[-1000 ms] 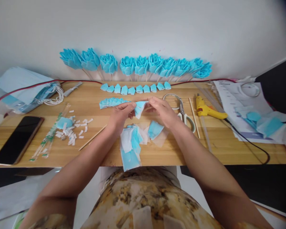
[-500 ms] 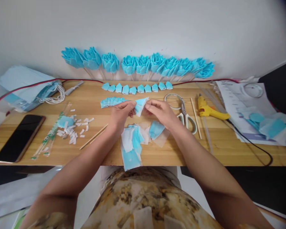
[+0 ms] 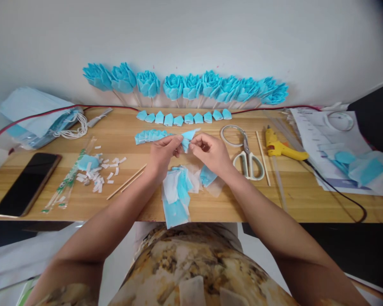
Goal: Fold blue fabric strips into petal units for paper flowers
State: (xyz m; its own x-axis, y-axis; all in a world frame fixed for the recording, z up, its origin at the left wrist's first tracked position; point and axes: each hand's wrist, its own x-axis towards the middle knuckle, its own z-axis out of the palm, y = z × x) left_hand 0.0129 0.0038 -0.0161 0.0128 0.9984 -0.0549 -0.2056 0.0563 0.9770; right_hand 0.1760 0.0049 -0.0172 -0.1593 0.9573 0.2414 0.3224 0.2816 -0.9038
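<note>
Between my two hands is a small folded piece of blue-and-white mask fabric (image 3: 189,135). My left hand (image 3: 166,151) pinches its left side, and my right hand (image 3: 209,151) pinches its lower right side. An overlapping strip of blue folded petals (image 3: 150,135) lies just behind my left hand. Farther back runs a row of separate folded blue petals (image 3: 169,119). Below my hands lie loose blue and white fabric pieces (image 3: 177,195), the lowest hanging over the table edge. Another blue piece (image 3: 207,175) is partly hidden under my right wrist.
Blue fabric flowers (image 3: 148,83) on sticks lean along the wall. Scissors (image 3: 248,161), a tape roll (image 3: 231,135), a stick (image 3: 263,158) and a yellow glue gun (image 3: 282,148) lie right. Left are a phone (image 3: 27,185), paper scraps (image 3: 98,180) and a bag of masks (image 3: 38,114).
The right hand has moved slightly left and down on the fabric piece, folding its lower right side inward. A pointed upper corner now sticks out to the right. The left hand stays nearly still.
</note>
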